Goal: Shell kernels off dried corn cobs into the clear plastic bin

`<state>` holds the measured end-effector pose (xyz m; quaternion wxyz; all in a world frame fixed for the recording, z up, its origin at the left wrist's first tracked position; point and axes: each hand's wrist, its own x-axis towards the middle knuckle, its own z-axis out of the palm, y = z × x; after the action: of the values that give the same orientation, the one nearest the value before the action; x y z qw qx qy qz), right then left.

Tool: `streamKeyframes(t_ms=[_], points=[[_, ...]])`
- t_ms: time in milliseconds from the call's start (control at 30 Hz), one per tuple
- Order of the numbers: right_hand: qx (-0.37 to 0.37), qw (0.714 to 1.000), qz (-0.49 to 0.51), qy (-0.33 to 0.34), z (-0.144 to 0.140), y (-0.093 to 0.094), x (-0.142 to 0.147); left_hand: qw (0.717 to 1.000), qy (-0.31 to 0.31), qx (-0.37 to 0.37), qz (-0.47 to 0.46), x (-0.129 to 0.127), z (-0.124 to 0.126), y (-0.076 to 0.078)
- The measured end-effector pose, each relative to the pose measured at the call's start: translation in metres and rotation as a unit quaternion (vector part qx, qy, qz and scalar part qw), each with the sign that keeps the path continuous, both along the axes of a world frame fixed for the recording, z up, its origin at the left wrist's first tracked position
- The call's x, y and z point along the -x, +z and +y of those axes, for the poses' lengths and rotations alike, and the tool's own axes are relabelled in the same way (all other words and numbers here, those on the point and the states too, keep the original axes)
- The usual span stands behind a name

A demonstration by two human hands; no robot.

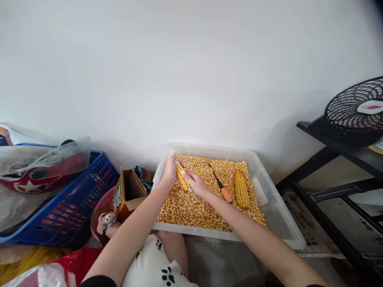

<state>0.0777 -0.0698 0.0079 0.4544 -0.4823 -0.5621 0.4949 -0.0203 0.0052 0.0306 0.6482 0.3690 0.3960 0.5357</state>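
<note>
A clear plastic tub [278,215] stands on the floor against the white wall, filled with loose yellow corn kernels [191,207]. Over its left part, my left hand [170,170] and my right hand [194,182] both grip one corn cob [182,177], held tilted above the kernels. A second whole corn cob [241,189] lies on the kernels to the right. Between the two cobs lies a screwdriver [220,185] with an orange handle and a dark shaft.
At the left sit a blue plastic crate [74,199] with a red helmet [38,171] and an open cardboard box [129,191]. A black metal shelf [329,175] carrying a black fan [356,109] stands at the right. My knees are just before the tub.
</note>
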Motion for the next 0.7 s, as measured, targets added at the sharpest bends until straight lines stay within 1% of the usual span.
streamKeyframes(t_ms=[133,233,300,333,400,500,600,700], points=[[-0.009,1.0,-0.023,-0.006,0.0,-0.004,-0.004,1.0,-0.006,0.006,-0.016,-0.001,-0.001,0.002],[-0.013,0.998,-0.046,-0.052,0.001,-0.004,-0.007,0.999,-0.027,0.038,-0.013,-0.001,-0.003,0.004],[-0.018,0.996,-0.041,-0.074,0.002,-0.002,-0.006,0.998,-0.039,0.051,-0.014,-0.001,-0.004,0.005],[-0.019,0.997,-0.032,-0.072,0.003,-0.001,-0.005,0.998,-0.038,0.044,-0.016,-0.002,-0.005,0.005],[-0.025,0.998,-0.022,-0.061,0.004,0.001,-0.003,0.999,-0.025,0.007,-0.021,-0.004,-0.007,0.004],[-0.044,0.996,-0.04,-0.065,0.005,0.001,0.001,0.999,-0.023,-0.035,-0.024,-0.008,-0.007,0.0],[-0.026,0.995,-0.053,-0.083,0.006,-0.004,0.001,0.999,-0.023,-0.022,-0.016,-0.011,-0.007,-0.003],[-0.023,0.994,-0.033,-0.104,0.007,-0.008,-0.001,1.0,0.011,-0.018,-0.008,-0.012,-0.009,-0.002]])
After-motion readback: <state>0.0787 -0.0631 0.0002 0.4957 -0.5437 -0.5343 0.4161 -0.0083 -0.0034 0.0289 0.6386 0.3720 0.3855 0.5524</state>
